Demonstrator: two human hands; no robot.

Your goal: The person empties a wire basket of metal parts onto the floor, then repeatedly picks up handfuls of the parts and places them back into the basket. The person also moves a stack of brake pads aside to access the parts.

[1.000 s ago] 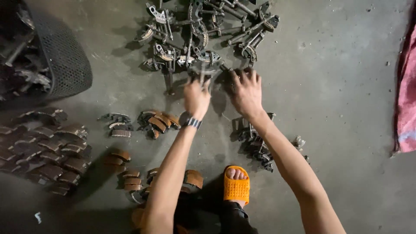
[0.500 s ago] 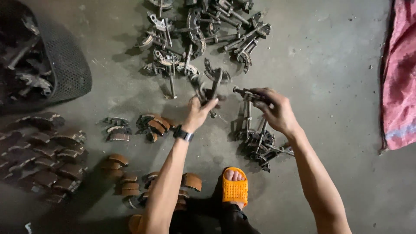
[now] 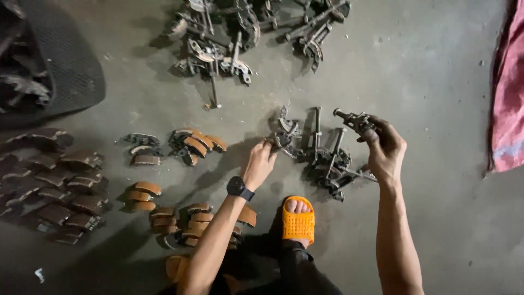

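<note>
My left hand (image 3: 261, 164), with a black watch on the wrist, grips a dark curved metal part (image 3: 284, 134) just above the concrete floor. My right hand (image 3: 385, 148) is closed around a greasy metal piece with a short shaft (image 3: 353, 119), lifted off the floor. Between and below the hands lies a small heap of greasy shafted metal parts (image 3: 327, 161). A larger pile of the same dark parts (image 3: 240, 33) lies farther away at the top.
Curved brown-lined brake shoes lie in groups at the left (image 3: 49, 180), centre left (image 3: 191, 143) and near my legs (image 3: 191, 218). A black mesh basket (image 3: 60, 65) holding parts stands top left. A pink cloth (image 3: 507, 98) lies at the right edge. My orange sandal (image 3: 298, 221) is below.
Both hands drew back from the far pile toward me, each carrying a metal part; the view shifted down with them, and the hands now hover over the small near heap.
</note>
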